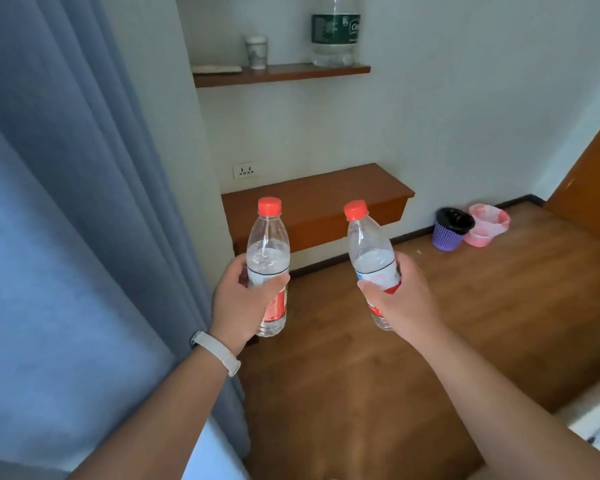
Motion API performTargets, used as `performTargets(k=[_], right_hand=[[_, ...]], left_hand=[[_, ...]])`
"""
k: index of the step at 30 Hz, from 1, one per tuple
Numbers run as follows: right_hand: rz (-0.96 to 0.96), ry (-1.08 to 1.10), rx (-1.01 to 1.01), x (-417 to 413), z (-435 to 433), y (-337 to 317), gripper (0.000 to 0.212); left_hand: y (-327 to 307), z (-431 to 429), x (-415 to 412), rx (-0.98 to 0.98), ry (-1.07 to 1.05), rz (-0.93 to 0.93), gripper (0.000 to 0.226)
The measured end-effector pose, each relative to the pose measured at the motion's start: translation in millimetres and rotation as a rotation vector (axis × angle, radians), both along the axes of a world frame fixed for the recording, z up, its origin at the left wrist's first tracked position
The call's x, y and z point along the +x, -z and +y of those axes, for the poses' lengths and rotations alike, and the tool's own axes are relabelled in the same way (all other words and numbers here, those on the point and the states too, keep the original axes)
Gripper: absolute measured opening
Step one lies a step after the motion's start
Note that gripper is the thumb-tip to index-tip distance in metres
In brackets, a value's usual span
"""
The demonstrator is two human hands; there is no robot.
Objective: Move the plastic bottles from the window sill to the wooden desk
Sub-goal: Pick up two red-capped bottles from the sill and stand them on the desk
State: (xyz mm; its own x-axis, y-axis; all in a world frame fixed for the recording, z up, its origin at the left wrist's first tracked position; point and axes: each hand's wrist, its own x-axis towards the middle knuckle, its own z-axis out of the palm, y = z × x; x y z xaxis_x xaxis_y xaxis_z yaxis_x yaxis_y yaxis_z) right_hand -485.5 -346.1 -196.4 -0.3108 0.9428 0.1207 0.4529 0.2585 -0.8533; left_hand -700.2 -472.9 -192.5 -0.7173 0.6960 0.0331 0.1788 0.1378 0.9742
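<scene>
My left hand point(240, 303) grips a clear plastic bottle point(268, 244) with a red cap and red label, held upright. In my right hand point(400, 299) is a second clear red-capped bottle point(369, 244), tilted slightly to the left. Both bottles are part full of water and hang in the air above the floor. Beyond them, fixed to the white wall, is the brown wooden desk point(326, 192), its top bare. The window sill is not in view.
A blue curtain point(66, 202) hangs along the left. Above the desk, a wooden shelf point(281, 75) carries a large water jug point(335, 29) and a white cup point(256, 51). A purple basket point(449, 232) and a pink bin point(485, 225) stand on the wooden floor at right.
</scene>
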Motion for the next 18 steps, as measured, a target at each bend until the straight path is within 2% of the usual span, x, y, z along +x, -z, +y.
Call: performTargets(k=[8, 18], right_hand=[[0.002, 0.004, -0.069, -27, 79, 6, 0.053], [-0.035, -0.034, -0.126, -35, 237, 7, 0.057]], left_hand=[[12, 84, -21, -0.049, 0.020, 0.030, 0.058], [1, 240, -26, -0.105, -0.012, 0.063, 0.054]])
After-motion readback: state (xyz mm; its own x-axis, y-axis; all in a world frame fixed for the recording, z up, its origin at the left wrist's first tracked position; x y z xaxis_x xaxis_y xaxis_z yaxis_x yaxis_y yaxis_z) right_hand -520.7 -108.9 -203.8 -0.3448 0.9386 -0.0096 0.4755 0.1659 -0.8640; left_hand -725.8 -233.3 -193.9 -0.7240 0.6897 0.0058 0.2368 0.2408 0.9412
